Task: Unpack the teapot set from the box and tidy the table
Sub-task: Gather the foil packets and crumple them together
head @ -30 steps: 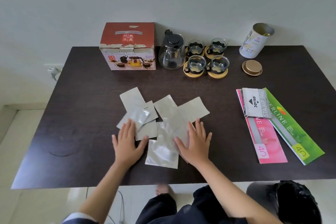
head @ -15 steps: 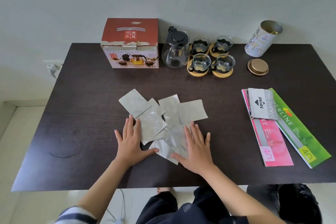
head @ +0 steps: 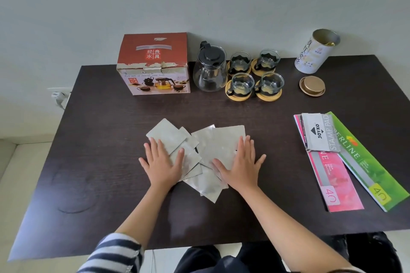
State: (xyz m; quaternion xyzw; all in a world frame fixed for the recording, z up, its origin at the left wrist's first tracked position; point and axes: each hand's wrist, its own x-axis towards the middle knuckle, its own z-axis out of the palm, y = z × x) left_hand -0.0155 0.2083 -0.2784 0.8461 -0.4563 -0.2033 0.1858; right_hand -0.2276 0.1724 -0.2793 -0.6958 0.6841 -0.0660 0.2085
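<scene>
Head view puts the silver sachets [head: 205, 157] mid-table, overlapping in a loose fan. My left hand [head: 163, 162] and right hand [head: 240, 165] lie flat on their outer edges, fingers straight, gripping nothing. I'd press lightly and sweep both palms inward evenly so the slippery foil stacks rather than buckles. Behind them stand the box [head: 154, 64], teapot [head: 209, 68] and cups [head: 255, 75].

one teapot [head: 210, 71], four cups [head: 241, 84], one box [head: 153, 64], two hands [head: 163, 162]
</scene>
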